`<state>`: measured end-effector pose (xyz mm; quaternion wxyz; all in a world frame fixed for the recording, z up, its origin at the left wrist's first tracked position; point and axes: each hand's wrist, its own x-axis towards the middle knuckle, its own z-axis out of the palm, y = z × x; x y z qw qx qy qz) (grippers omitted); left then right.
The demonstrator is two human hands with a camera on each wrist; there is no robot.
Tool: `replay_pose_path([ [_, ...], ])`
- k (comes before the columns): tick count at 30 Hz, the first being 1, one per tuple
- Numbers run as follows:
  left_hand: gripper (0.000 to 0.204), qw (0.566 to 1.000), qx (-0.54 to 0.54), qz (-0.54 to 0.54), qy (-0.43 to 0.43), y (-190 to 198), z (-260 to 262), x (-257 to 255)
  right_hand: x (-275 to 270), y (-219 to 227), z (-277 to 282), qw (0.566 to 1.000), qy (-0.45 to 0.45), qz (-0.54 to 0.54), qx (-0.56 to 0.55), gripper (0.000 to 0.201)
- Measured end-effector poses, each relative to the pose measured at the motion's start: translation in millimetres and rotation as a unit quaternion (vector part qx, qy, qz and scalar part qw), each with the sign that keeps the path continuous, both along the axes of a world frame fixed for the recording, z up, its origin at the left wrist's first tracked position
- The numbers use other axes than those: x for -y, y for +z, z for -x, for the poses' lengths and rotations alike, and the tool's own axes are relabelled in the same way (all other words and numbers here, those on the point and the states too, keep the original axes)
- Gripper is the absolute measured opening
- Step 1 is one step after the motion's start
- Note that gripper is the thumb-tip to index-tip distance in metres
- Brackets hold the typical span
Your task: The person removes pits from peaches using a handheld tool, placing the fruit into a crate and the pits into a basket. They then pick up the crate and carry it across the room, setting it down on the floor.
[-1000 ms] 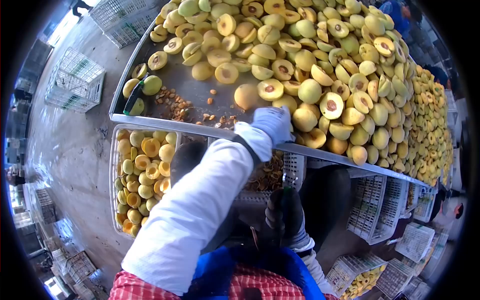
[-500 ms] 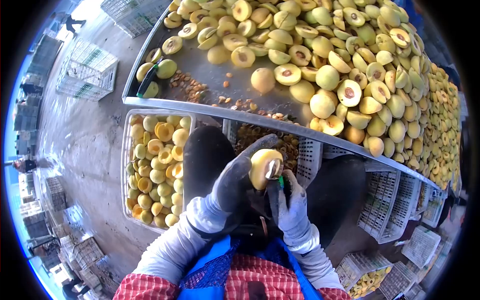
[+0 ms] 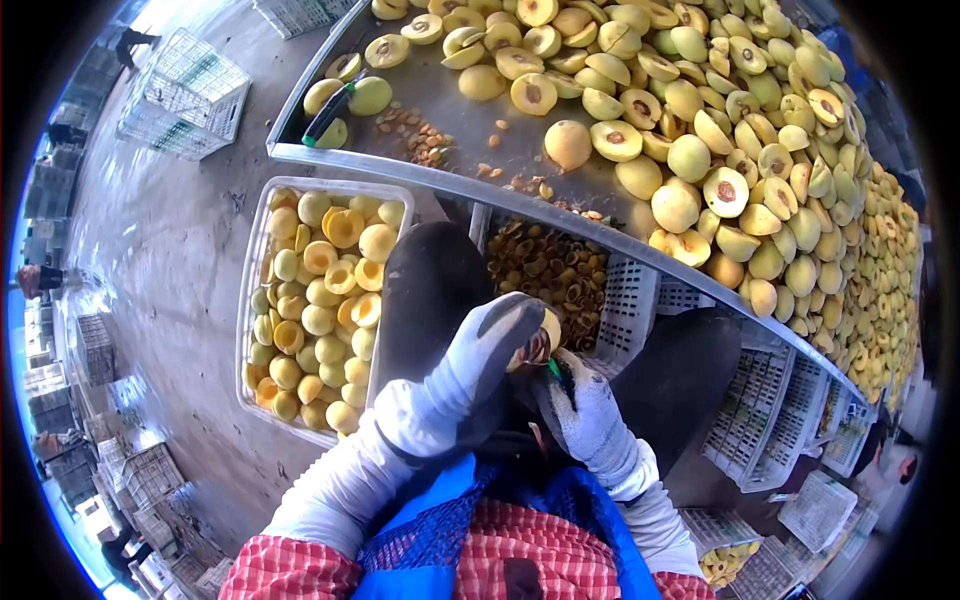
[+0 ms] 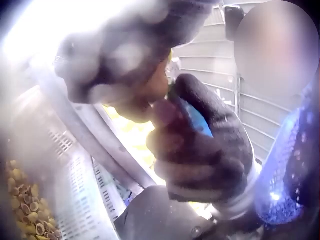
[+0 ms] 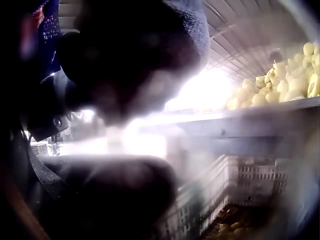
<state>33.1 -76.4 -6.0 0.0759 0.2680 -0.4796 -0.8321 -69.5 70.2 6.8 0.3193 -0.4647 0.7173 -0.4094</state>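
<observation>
In the head view my gloved left hand (image 3: 478, 350) holds a yellow peach half (image 3: 550, 328) in front of my lap, with fingers and thumb around it. My gloved right hand (image 3: 592, 412) grips a pitting tool by its green handle (image 3: 556, 369), right at the peach; the tool's tip is mostly hidden. In the left wrist view the peach half (image 4: 154, 90) shows under my left hand (image 4: 117, 60), and my right fingers (image 4: 175, 165) curl round the handle (image 4: 198, 119). The right wrist view is mostly dark and blurred around the hands.
A metal table (image 3: 460, 115) bears a large heap of halved peaches (image 3: 690, 160), loose pits (image 3: 425, 135) and another green-and-black handled tool (image 3: 330, 112). A crate (image 3: 262, 390) of pitted halves stands left of my knee. Between my legs is a crate (image 3: 630, 310) with brown pits.
My left hand has come back from the table's heap to my lap with a peach half. My right hand has brought the tool to it, and the peach has since turned in the hand.
</observation>
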Motion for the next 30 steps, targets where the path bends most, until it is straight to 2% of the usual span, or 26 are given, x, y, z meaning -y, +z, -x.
replay_pose_path([
  [1,0.041,0.998,0.026,-0.029,-0.056,1.6,-2.0,5.4,-1.2,-1.3,-1.3,1.000,0.004,-0.009,0.002,0.034],
  [3,0.037,0.998,0.058,-0.006,-0.004,19.2,-0.4,-0.9,-2.2,-6.8,-4.1,0.999,-0.021,-0.028,0.029,0.034],
  [5,0.039,0.999,0.051,-0.013,0.014,11.1,1.4,-5.4,-4.5,-20.4,-9.3,0.992,-0.080,-0.047,0.085,0.034],
  [6,0.045,0.996,0.002,0.019,0.090,11.1,3.5,-18.7,-3.0,-29.5,-14.2,0.990,-0.104,-0.034,0.085,0.034],
  [7,0.049,0.982,-0.003,0.103,0.156,-8.6,3.9,-30.6,1.3,-39.6,-21.7,0.988,-0.127,-0.020,0.084,0.034],
  [8,0.047,0.961,0.006,0.175,0.215,-15.3,6.6,-36.7,8.6,-40.3,-29.8,0.985,-0.148,-0.007,0.084,0.034],
  [9,0.045,0.931,0.016,0.245,0.272,-18.3,8.1,-40.5,9.8,-31.8,-31.7,0.992,-0.124,0.009,0.034,0.034],
  [10,0.039,0.923,0.049,0.294,0.242,-11.7,5.0,-37.6,8.7,-33.0,-31.4,0.996,-0.088,0.011,0.015,0.033],
  [13,0.034,0.958,-0.013,0.138,0.250,-23.2,-5.8,-33.1,2.3,-38.9,-25.9,0.999,-0.005,0.015,-0.030,0.033],
  [14,0.029,0.955,-0.053,0.100,0.273,-25.7,-5.2,-29.8,2.2,-39.2,-25.4,0.999,0.019,0.016,-0.044,0.035],
  [17,0.030,0.968,-0.044,0.057,0.240,-20.0,-8.5,-23.8,9.8,-24.3,-25.6,0.998,-0.011,-0.010,0.062,0.031],
  [18,0.029,0.974,-0.042,0.079,0.210,-14.1,-10.1,-19.6,9.7,-24.4,-25.3,0.997,-0.012,-0.036,0.064,0.030],
  [21,0.032,0.990,0.020,0.058,0.131,-26.9,-14.8,-10.9,8.9,-24.8,-24.2,0.993,-0.010,-0.086,0.084,0.027],
  [23,0.028,0.986,0.018,0.080,0.145,-19.5,-15.3,-13.3,10.1,-29.3,-26.3,0.989,-0.002,-0.082,0.121,0.027],
  [24,0.026,0.984,0.017,0.092,0.152,-17.2,-14.4,-14.8,11.1,-32.9,-30.1,0.995,-0.021,-0.035,0.088,0.026],
  [26,0.025,0.982,-0.008,0.033,0.183,-22.3,-13.7,-19.0,13.4,-36.4,-41.1,0.996,-0.060,0.057,0.022,0.025],
  [27,0.025,0.980,-0.021,0.007,0.199,-23.7,-13.1,-18.3,15.1,-31.6,-37.5,0.991,-0.056,-0.017,0.123,0.025],
  [28,0.026,0.990,-0.016,0.030,0.138,-22.6,-18.7,-9.1,18.7,-18.0,-32.9,0.969,-0.053,-0.092,0.224,0.027],
  [29,0.026,0.990,-0.010,0.037,0.137,-20.5,-18.1,-7.9,19.6,-7.8,-31.4,0.931,-0.050,-0.167,0.322,0.029],
  [30,0.027,0.990,-0.004,0.044,0.137,-16.9,-16.9,-7.9,19.9,-2.3,-34.6,0.900,-0.067,-0.155,0.403,0.032],
])
